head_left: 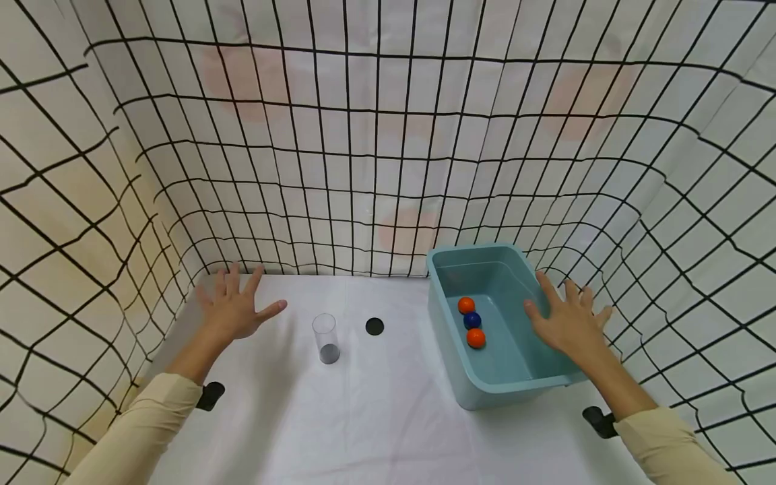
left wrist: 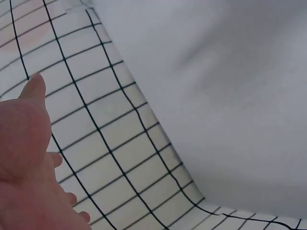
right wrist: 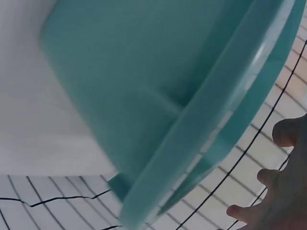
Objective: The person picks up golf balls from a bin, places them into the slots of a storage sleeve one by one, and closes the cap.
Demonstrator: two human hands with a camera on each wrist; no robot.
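My left hand [head_left: 233, 313] hovers over the left side of the white table, fingers spread and nothing in it. To its right a clear glass-like cylinder [head_left: 326, 339] stands upright, and a black round spot [head_left: 374, 327] lies beside that. My right hand [head_left: 570, 323], fingers also spread, is above the right rim of a teal bin [head_left: 515, 364] and holds nothing. Inside the bin, an orange ball [head_left: 466, 305], a blue ball [head_left: 472, 320] and a second orange ball [head_left: 475, 338] sit in a row near its left wall. In the right wrist view, the hand [right wrist: 278, 187] is apart from the bin's rim.
White walls with a black grid net [head_left: 376, 135] enclose the table [head_left: 388, 431] at the back and both sides. The bin's raised rim stands on the right. A black strap-mounted piece [head_left: 210, 396] is at the left wrist, another [head_left: 599, 422] at the right.
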